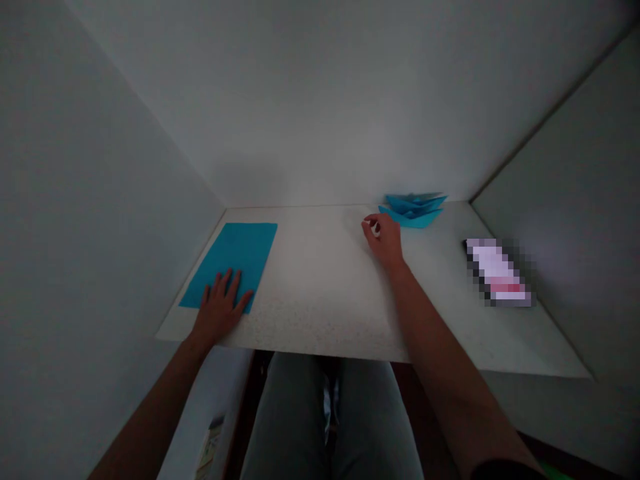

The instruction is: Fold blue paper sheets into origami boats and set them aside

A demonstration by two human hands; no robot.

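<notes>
A flat sheet of blue paper [236, 261] lies on the left part of the white desk [320, 293]. My left hand [220, 309] rests on the sheet's near edge with its fingers spread, holding nothing. My right hand [384, 241] is further up the desk, its fingertips pinched around a small white object [375, 230] that is mostly hidden by the fingers. Just beyond that hand sits a small stack of folded blue origami boats [413, 211], which my fingers do not appear to touch.
A pixelated, blurred flat object [497, 272] lies at the right of the desk. White walls [325, 100] rise on the far side and both sides of the desk. Below its near edge are my grey-trousered legs [330, 420].
</notes>
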